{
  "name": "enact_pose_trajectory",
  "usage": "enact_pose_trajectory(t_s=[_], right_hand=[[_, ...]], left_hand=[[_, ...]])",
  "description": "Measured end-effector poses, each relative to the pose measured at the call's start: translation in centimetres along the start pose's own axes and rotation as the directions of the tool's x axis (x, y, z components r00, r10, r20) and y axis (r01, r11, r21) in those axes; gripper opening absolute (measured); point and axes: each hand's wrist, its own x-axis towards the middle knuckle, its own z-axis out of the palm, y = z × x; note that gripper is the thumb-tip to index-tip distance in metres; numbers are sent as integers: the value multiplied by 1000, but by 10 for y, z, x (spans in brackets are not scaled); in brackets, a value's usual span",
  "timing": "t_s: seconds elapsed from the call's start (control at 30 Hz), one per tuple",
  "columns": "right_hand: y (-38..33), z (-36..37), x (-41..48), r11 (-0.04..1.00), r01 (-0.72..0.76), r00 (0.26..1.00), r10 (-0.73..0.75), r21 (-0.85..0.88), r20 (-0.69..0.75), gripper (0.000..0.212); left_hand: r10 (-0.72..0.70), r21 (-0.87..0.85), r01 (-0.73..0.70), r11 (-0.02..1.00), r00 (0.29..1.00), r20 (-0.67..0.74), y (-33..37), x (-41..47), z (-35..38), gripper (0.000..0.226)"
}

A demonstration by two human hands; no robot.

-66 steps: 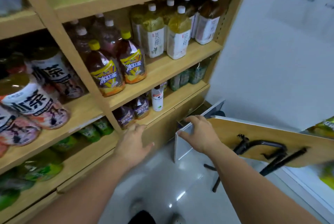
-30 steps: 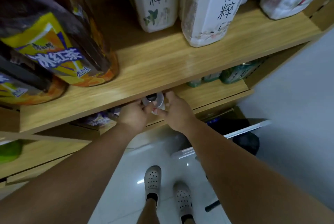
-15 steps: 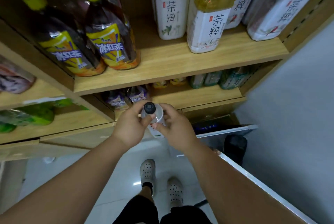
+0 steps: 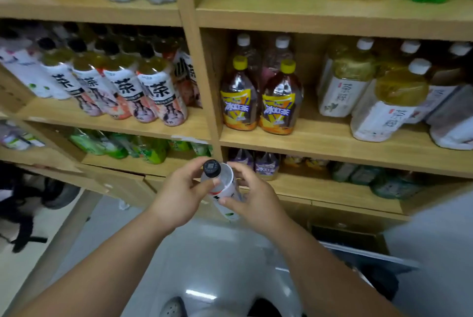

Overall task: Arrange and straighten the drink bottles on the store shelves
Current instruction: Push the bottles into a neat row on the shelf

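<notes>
- Centrally, small clear plastic bottle (image 4: 226,186) with black cap and white label: one, held tilted in front of the light wooden shelf unit (image 4: 194,86), level with its lower boards and resting on none.
- Left hand (image 4: 179,196): fingers curled round the bottle's neck, thumb just under the cap.
- Right hand (image 4: 253,199): fingers bent round the bottle's body, thumb on the label.
- Dark tea bottles with yellow caps and yellow labels (image 4: 239,96): two, upright, side by side, middle right shelf.
- White-labelled bottles with black characters (image 4: 158,96): four in the front row, middle left shelf.

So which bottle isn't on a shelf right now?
The small black-capped bottle with the white label, gripped between the left hand and right hand; every other bottle stands on the shelves.
</notes>
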Motion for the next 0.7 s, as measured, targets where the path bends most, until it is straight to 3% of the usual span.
enact_pose_trajectory(t_s=[0.33,0.7], right_hand=[[-91,149,70,997,64,981,-55,-45,185,66],[-201,323,144,997,76,986,-75,-2,151,68]], left_hand=[[-59,-47,52,998,985,-160,-52,-25,-171,30],[-57,27,64,998,973,-225,-101,-24,-377,30]])
